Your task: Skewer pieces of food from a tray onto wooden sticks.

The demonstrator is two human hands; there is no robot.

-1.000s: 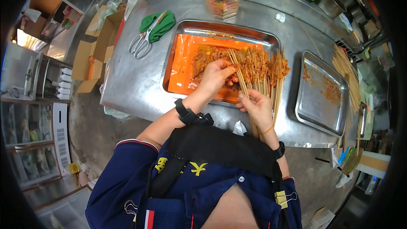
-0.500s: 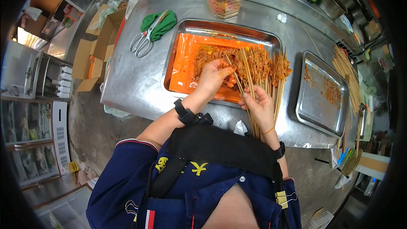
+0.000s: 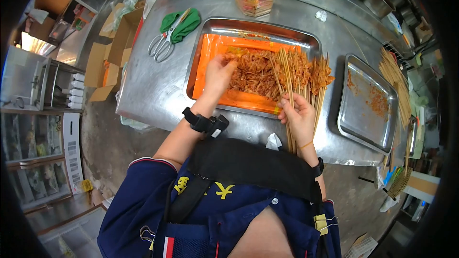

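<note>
Since the earlier frames the left hand [image 3: 217,74] has slid away from the skewers toward the far left part of the meat pile, and the right hand [image 3: 300,117] has lifted a little along the sticks. Now the left fingers [image 3: 224,61] are curled down into the marinated meat [image 3: 256,71], pinching at the shreds at its edge; how much they grip I cannot tell. That meat lies heaped in the steel tray [image 3: 201,52] lined with orange plastic, directly ahead of both hands. To the right of the left fingers, a row of loaded skewers [image 3: 306,69] rests with its meaty ends over the tray's right rim and its bare sticks running back toward the body. The right fingers [image 3: 289,106] are pressed together around a bundle of bamboo sticks [image 3: 288,129], thumb on top, holding them just at the tray's near edge. Beyond the right fingers, further right on the worktop [image 3: 153,86], sits a second tray [image 3: 368,110] smeared with sauce, and past it a loose heap of clean sticks [image 3: 394,79]. Left of the left fingers, well apart, scissors [image 3: 165,43] lie across a green cloth [image 3: 184,24]. A clear tub [image 3: 254,1] stands beyond the meat tray.
</note>
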